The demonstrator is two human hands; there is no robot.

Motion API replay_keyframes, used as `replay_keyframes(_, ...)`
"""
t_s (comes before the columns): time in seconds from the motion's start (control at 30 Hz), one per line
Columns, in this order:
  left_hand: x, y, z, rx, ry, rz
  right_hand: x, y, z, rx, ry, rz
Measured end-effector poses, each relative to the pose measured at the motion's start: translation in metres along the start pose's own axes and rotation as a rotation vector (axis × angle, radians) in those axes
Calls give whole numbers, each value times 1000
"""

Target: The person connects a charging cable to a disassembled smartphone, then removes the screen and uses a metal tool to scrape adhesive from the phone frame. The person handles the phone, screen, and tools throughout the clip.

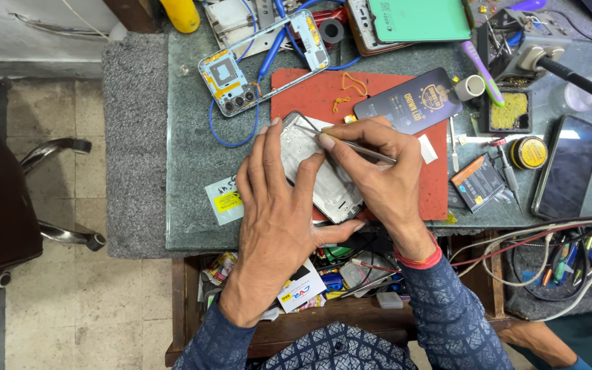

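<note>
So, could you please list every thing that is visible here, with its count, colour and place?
phone frame: 1, silver, on the red mat under both hands
tweezers: 1, metal, in the right hand
red mat: 1, red, on the grey table
phone back frame: 1, light blue, upper left of the mat
dark box: 1, black, top of the mat
dark phone: 1, black, right side
open drawer: 1, wooden, full of small parts
left hand: 1, holds the frame
right hand: 1, grips the tweezers
</note>
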State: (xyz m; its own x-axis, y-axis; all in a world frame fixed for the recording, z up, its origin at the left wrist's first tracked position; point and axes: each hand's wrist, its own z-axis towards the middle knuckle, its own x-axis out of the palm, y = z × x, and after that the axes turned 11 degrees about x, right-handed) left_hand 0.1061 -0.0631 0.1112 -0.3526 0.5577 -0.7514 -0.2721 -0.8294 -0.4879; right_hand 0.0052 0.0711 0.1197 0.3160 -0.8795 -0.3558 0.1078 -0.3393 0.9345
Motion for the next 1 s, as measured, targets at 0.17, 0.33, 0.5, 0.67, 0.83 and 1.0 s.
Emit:
replay_keyframes(0.17, 0, -2, 1, 12, -7, 2, -4, -1, -3, 10, 45, 51)
replay_keyframes(0.33, 0, -3, -1, 17, -1, 16, -7, 0, -8, 17, 60, 80)
replay_keyframes(0.5, -1, -5, -4, 27, -8, 27, -14, 5, -19, 41, 51, 129)
replay_keyframes(0.67, 0, -4, -8, 50, -17, 3, -32, 5, -40, 186, -9, 229)
replay_keyframes(0.83, 0, -5, -10, 60, -45, -26, -45, -5, -62, 179, -13, 355)
replay_keyframes(1.0, -11, -12, -7, 51, -97, -111, -55, -15, -79, 212, -23, 549)
